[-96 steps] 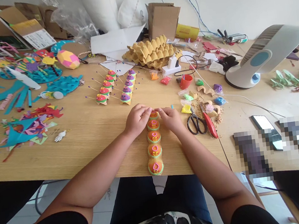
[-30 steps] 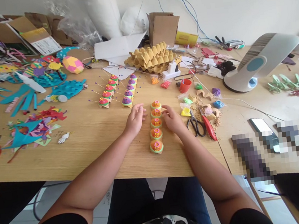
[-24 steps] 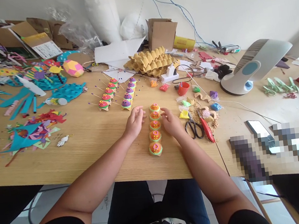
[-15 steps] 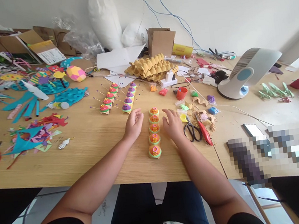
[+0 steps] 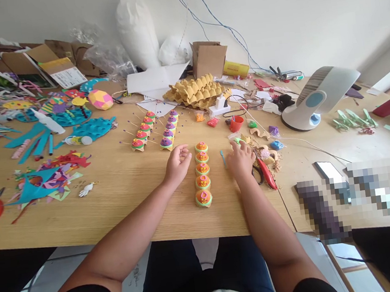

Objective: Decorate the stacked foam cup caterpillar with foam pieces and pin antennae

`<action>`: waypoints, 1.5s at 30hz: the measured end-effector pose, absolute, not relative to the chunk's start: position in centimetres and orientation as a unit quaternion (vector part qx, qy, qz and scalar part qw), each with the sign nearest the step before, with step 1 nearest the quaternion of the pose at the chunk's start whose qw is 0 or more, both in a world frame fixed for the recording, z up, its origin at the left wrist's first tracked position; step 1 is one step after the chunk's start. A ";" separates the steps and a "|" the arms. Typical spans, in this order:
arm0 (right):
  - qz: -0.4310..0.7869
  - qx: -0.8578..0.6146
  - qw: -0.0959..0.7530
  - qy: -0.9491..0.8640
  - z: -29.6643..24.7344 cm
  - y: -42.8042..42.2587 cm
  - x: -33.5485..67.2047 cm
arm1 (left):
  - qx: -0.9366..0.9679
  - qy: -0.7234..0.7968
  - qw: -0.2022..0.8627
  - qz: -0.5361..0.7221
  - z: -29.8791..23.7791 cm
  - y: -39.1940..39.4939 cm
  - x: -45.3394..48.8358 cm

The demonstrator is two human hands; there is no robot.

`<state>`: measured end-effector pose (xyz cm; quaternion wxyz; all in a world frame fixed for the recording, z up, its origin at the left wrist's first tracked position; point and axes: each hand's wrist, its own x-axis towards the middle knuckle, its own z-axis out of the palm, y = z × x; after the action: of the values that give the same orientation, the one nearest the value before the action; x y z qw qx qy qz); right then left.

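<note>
Resting on the wooden table [image 5: 122, 192], the left hand [image 5: 177, 163] lies loosely curled with its fingers apart and nothing in its grasp. It sits just at 9 o'clock of the row of five decorated orange cups [image 5: 201, 176], close to the two farthest cups but not clearly touching them. The row runs straight from 6 to 12 o'clock in front of the person, near the table's near edge.

At 3 o'clock of the row, the right hand [image 5: 241, 159] is palm down with its fingers spread and clamped on nothing. It covers most of the black-handled scissors [image 5: 255, 172], and its fingertips reach the small green clay bag [image 5: 239, 139]. A thin blue stick [image 5: 222, 157] lies between this hand and the row. A red-handled cutter [image 5: 267, 175] lies just beside the hand, at its 3 o'clock.

At 12 o'clock of the right hand stands a red cup [image 5: 236, 123]. At 11 o'clock of the row stand two lines of pin-studded cups [image 5: 168, 132], with stacked egg trays [image 5: 197, 89] beyond them. A white fan [image 5: 317, 98] sits at 2 o'clock, and a phone [image 5: 329, 172] at 3 o'clock, well apart from the hands.
</note>
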<state>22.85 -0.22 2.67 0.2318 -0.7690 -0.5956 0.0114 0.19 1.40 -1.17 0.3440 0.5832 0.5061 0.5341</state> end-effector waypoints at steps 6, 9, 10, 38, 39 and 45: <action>0.014 -0.768 0.225 -0.599 2.4 0.0 23.1 | 0.585 0.503 0.341 0.537 -0.9 1.2 0.2; 0.013 -0.760 0.218 -0.612 2.4 0.1 23.2 | 0.586 0.505 0.342 0.534 -0.8 1.1 0.2; 0.010 -0.757 0.221 -0.614 2.4 0.1 23.2 | 0.586 0.505 0.342 0.533 -0.7 1.1 0.2; 0.031 -0.418 0.358 -0.835 3.6 -3.2 18.4 | 0.705 0.432 0.196 0.527 2.1 -1.1 0.4; 0.031 -0.420 0.359 -0.833 3.5 -3.1 18.4 | 0.707 0.430 0.198 0.525 2.2 -1.2 0.4; 0.032 -0.384 0.405 -0.829 2.8 -2.8 18.4 | 0.720 0.409 0.193 0.526 2.2 -1.1 0.1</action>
<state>18.43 -2.80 2.81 0.4052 -0.3838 -0.8292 0.0316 0.11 -1.12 2.20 0.1932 0.7200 0.4090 0.5263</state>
